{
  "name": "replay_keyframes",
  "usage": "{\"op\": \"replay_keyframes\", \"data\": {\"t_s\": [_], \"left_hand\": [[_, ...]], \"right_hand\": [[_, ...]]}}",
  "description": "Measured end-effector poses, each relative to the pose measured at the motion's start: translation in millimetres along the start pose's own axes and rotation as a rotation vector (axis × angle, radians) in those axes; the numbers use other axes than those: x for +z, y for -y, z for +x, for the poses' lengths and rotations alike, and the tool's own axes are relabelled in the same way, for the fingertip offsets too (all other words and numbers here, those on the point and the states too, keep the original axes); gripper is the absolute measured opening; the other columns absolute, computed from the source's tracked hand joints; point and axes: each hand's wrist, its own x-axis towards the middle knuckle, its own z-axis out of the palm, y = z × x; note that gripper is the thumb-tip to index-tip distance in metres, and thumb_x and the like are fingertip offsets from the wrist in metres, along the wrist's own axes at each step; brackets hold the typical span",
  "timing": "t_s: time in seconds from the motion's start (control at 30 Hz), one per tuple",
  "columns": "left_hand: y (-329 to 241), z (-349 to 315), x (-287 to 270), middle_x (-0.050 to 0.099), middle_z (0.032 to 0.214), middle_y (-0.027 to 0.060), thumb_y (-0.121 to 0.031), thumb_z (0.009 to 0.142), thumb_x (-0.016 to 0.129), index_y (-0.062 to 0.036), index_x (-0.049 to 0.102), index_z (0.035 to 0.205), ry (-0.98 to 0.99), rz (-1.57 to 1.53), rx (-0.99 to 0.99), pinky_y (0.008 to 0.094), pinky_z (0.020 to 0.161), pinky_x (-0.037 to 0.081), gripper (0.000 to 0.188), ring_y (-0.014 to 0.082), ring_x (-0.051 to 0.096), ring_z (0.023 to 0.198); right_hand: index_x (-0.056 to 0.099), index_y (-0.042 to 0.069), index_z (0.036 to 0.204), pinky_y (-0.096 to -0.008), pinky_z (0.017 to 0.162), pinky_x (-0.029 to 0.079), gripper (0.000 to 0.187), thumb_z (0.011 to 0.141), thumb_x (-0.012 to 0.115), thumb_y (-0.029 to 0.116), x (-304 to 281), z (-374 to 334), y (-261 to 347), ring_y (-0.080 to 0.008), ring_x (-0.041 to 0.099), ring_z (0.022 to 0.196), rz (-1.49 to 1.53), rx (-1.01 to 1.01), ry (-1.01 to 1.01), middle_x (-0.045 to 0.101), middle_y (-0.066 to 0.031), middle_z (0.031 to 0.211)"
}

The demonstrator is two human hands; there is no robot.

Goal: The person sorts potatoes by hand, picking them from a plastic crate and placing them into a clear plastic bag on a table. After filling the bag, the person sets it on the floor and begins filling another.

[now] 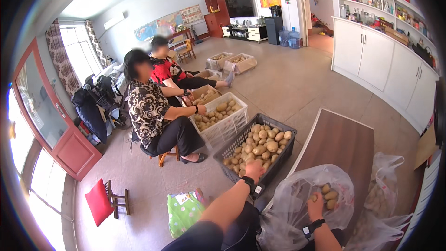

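Observation:
My left hand (pixel 254 171) reaches into the near end of a black plastic crate (pixel 222 161), over a pile of potatoes (pixel 259 149). Its fingertips point down among the potatoes and are hidden, so any grip there does not show. Inside a clear plastic bag (pixel 290 190) to the right is my right hand (pixel 316 206), its fingers closed around a potato (pixel 314 197). Beside it in the bag lie several more potatoes (pixel 331 195). The bag's mouth is spread wide around my right wrist, on the near end of a brown wooden board (pixel 341 142).
Two people (pixel 151 107) (pixel 169 67) sit at the left by a white crate (pixel 239 120) of potatoes. More filled crates (pixel 240 64) stand farther back. Filled plastic bags (pixel 383 188) lie right of the board. A red-seated stool (pixel 100 202) and green cloth (pixel 185 211) are at the lower left.

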Motion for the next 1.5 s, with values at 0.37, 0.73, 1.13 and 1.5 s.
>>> {"op": "replay_keyframes", "data": {"t_s": [0.37, 0.73, 1.13, 1.5], "left_hand": [[22, -105, 72, 0.057, 0.114, 0.0107, -0.043, 0.093, 0.059, -0.0055, 0.050, 0.123, 0.648, 0.637, -0.136, 0.0354, 0.069, 0.055, 0.049, 0.0257, 0.065, 0.085], [22, -86, 51, 0.063, 0.087, 0.0041, -0.039, 0.096, 0.057, -0.0107, 0.059, 0.104, 0.780, 0.465, -0.275, 0.0285, 0.049, 0.045, 0.030, 0.0165, 0.058, 0.061], [0, -12, 5, 0.063, 0.102, 0.0121, -0.028, 0.098, 0.053, -0.0060, 0.055, 0.116, 0.229, 0.067, -0.151, 0.0380, 0.063, 0.056, 0.029, 0.0262, 0.061, 0.076], [-9, -2, -17, 0.055, 0.123, 0.0162, -0.018, 0.096, 0.053, -0.0035, 0.050, 0.126, 0.055, -0.041, 0.009, 0.0423, 0.068, 0.058, 0.033, 0.0328, 0.059, 0.096]], "right_hand": [[0.047, 0.007, 0.127, -0.0306, 0.056, 0.050, 0.038, 0.094, 0.058, 0.020, 0, 0, 108, -0.0173, 0.064, 0.070, 0.896, 0.295, 0.363, 0.064, -0.0058, 0.099], [0.063, -0.002, 0.100, -0.0397, 0.071, 0.051, 0.027, 0.091, 0.061, 0.023, 15, 10, 68, -0.0299, 0.065, 0.079, 0.034, -0.154, 0.141, 0.064, -0.0189, 0.097], [0.046, 0.005, 0.129, -0.0470, 0.101, 0.041, 0.061, 0.075, 0.071, 0.017, -41, 35, 5, -0.0362, 0.046, 0.123, -0.777, -0.098, -0.080, 0.048, -0.0149, 0.132], [0.044, 0.011, 0.134, -0.0485, 0.100, 0.042, 0.066, 0.075, 0.072, 0.017, -49, 37, -3, -0.0384, 0.046, 0.121, -0.813, -0.056, 0.029, 0.049, -0.0136, 0.131]]}}
